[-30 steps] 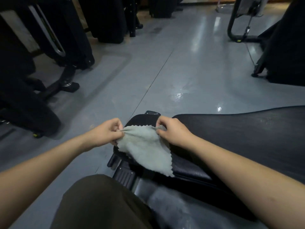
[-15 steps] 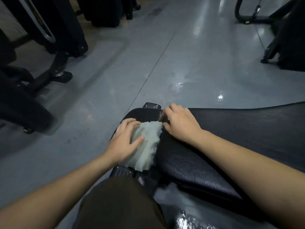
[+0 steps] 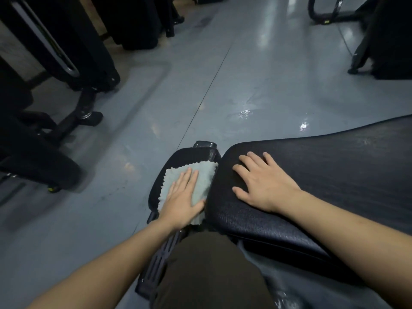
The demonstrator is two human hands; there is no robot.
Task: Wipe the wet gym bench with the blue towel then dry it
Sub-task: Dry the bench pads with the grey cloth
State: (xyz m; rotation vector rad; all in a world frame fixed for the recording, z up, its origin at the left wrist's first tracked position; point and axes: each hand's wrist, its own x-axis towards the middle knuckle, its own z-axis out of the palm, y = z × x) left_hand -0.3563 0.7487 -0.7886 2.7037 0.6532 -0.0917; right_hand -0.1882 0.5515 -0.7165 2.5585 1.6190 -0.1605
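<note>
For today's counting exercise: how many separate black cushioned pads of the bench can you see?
2. The small seat pad lies under the blue towel and the left hand; the long pad lies under the right hand. Its far end is out of frame.

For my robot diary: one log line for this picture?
left hand flat on towel | towel on small pad | right hand flat on big pad

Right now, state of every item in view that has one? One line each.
Pale blue fringed towel: spread flat on the small black seat pad.
Left hand: open, palm pressing the towel.
Right hand: open, flat on the large black textured bench pad.
Grey floor: glossy wet patches.
</note>
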